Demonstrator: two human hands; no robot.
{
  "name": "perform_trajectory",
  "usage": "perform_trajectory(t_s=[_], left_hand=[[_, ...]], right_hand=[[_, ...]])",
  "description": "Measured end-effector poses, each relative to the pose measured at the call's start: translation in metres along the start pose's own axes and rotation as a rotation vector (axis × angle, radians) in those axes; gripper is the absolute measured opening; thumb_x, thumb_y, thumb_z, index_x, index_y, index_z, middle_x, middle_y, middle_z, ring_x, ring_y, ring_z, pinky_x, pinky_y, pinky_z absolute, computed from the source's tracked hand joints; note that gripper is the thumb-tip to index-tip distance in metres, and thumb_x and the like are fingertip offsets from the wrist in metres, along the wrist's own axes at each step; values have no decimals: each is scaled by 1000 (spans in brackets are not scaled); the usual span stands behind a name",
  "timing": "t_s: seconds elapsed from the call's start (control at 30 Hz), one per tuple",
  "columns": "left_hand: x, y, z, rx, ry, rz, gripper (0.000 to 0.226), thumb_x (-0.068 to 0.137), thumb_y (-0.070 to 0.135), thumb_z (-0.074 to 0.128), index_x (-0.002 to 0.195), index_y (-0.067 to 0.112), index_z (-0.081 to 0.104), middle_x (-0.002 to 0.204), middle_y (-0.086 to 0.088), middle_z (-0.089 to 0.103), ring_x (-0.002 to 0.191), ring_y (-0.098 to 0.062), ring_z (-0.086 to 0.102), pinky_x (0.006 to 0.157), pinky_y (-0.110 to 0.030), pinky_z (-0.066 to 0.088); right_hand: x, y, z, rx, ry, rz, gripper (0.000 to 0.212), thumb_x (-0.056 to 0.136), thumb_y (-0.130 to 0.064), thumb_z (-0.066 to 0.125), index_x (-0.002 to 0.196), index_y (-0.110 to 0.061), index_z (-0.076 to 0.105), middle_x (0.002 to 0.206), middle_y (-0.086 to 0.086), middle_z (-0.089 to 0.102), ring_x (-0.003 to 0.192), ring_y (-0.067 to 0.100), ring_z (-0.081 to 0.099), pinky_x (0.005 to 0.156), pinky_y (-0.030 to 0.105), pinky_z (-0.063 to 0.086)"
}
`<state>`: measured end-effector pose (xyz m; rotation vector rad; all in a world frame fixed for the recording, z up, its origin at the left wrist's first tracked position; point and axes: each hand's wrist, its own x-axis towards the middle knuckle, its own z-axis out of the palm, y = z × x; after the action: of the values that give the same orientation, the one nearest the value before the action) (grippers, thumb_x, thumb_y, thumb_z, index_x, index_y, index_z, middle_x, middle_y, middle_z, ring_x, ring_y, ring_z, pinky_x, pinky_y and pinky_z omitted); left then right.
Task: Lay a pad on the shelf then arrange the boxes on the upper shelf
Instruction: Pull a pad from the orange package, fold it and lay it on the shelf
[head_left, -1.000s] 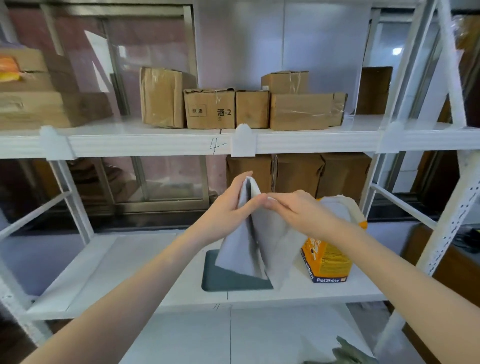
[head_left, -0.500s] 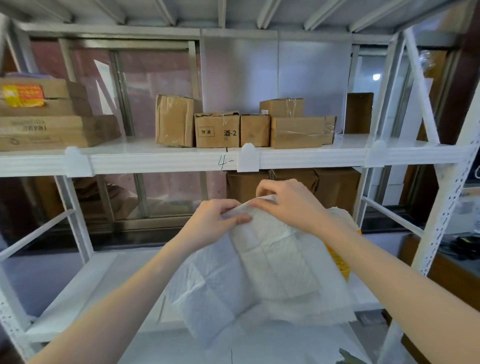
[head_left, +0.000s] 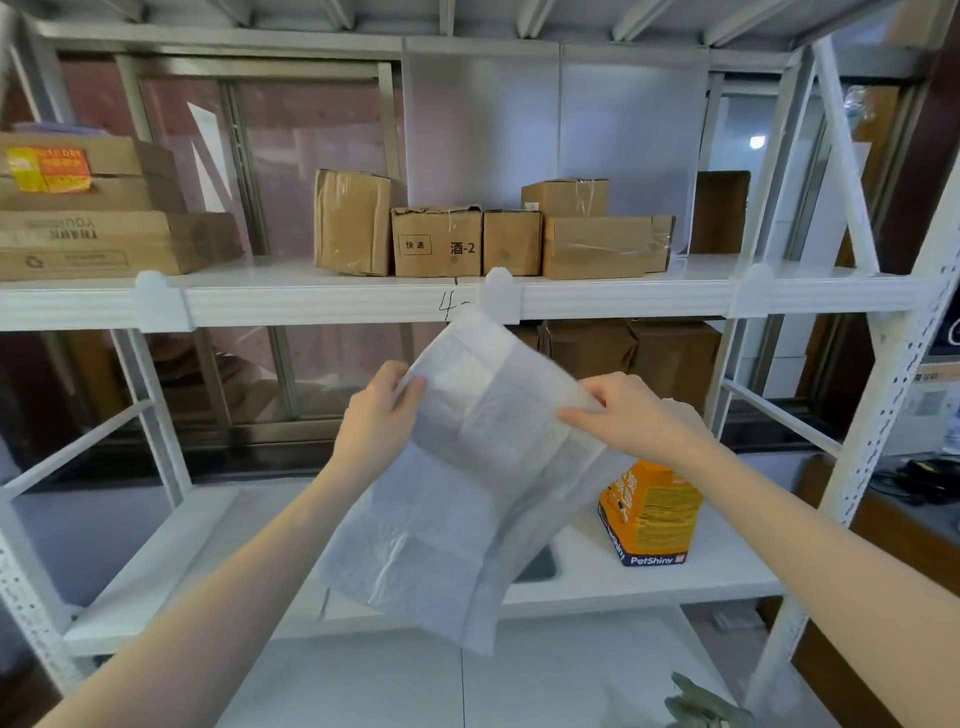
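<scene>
A white, partly unfolded pad (head_left: 467, 467) hangs in the air in front of the rack, between the two shelves. My left hand (head_left: 376, 415) pinches its left edge and my right hand (head_left: 631, 413) pinches its right edge. Its top corner reaches the front lip of the upper shelf (head_left: 332, 301). On that shelf stands a group of brown cardboard boxes: a tall one (head_left: 353, 221), one with printed characters (head_left: 436, 241), a small one (head_left: 511, 241), a wide taped one (head_left: 602, 247) and one stacked on top (head_left: 563, 196).
Flat cartons (head_left: 88, 223) are stacked at the upper shelf's left end. An orange PetShiny pack (head_left: 649, 512) stands on the lower shelf (head_left: 171, 545), beside a dark mat (head_left: 537, 566) mostly hidden by the pad. More boxes (head_left: 628, 353) stand behind. White uprights (head_left: 852, 467) frame the bay.
The folded pad has been opened out and lifted toward the upper shelf. My hands have moved apart along its edges. The view has tilted up, showing more of the upper shelf.
</scene>
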<state>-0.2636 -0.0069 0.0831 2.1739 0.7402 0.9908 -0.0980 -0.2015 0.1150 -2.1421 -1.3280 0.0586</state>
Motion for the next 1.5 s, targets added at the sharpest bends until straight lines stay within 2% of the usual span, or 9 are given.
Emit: perform_trajectory(t_s=[0.1, 0.23, 0.4, 0.57, 0.73, 0.87, 0.97, 1.13, 1.5], left_hand=[[-8, 5, 11, 124, 41, 123, 47, 84, 18, 62, 125, 10, 41, 121, -6, 43, 104, -24, 49, 84, -33, 42], [-26, 32, 19, 203, 31, 268, 47, 83, 36, 63, 121, 16, 44, 118, -2, 44, 96, -20, 54, 80, -37, 50], [-46, 60, 27, 96, -289, 168, 79, 68, 71, 60, 129, 31, 32, 129, 7, 50, 93, -10, 63, 85, -39, 52], [-45, 60, 35, 127, -364, 203, 94, 73, 47, 72, 144, 32, 12, 137, 4, 44, 78, -5, 61, 76, -24, 47], [-35, 54, 30, 86, -407, 204, 92, 77, 29, 74, 145, 30, 13, 107, 4, 53, 65, -5, 53, 69, -20, 41], [-24, 40, 23, 55, -308, 164, 66, 77, 22, 74, 133, 27, 40, 93, 5, 62, 70, -3, 54, 68, -20, 40], [-15, 32, 14, 64, -193, 156, 25, 74, 26, 75, 96, 18, 67, 82, 3, 69, 72, -9, 60, 65, -19, 42], [-3, 32, -1, -34, -41, 82, 48, 79, 42, 68, 54, 12, 41, 47, 8, 34, 44, -8, 29, 44, -21, 19], [15, 29, -16, 23, 75, 109, 37, 98, 25, 40, 71, 0, 45, 59, -4, 40, 62, -20, 33, 55, -32, 25]], right_hand=[[4, -7, 6, 4, 58, -44, 36, 87, -32, 62, 60, -10, 52, 58, 1, 44, 57, 14, 42, 53, 28, 27], [9, -20, 17, 30, 79, -102, 39, 85, -30, 63, 53, -18, 43, 53, -3, 39, 51, 10, 37, 49, 25, 25], [15, -38, 27, 98, 106, -117, 40, 87, -29, 60, 56, -15, 38, 54, -3, 39, 50, 9, 34, 49, 25, 25], [21, -38, 31, 87, 158, -136, 41, 86, -34, 59, 59, -12, 37, 57, 1, 36, 53, 13, 32, 53, 30, 26], [20, -32, 22, 82, 188, -134, 44, 82, -44, 63, 65, -12, 39, 58, -1, 34, 54, 12, 30, 52, 28, 24], [18, -23, 11, 75, 217, -89, 43, 80, -48, 62, 71, -11, 45, 58, -2, 40, 54, 13, 38, 53, 28, 29], [13, -13, -2, 10, 233, -74, 39, 83, -45, 60, 70, -11, 47, 59, -1, 47, 56, 14, 44, 53, 29, 31], [7, 14, -14, -150, 243, -20, 28, 85, -36, 59, 80, -9, 57, 72, 5, 62, 71, 22, 59, 63, 35, 44], [1, 34, -20, -229, 285, -41, 9, 92, -24, 49, 87, -21, 55, 88, 1, 60, 82, 21, 59, 74, 40, 50]])
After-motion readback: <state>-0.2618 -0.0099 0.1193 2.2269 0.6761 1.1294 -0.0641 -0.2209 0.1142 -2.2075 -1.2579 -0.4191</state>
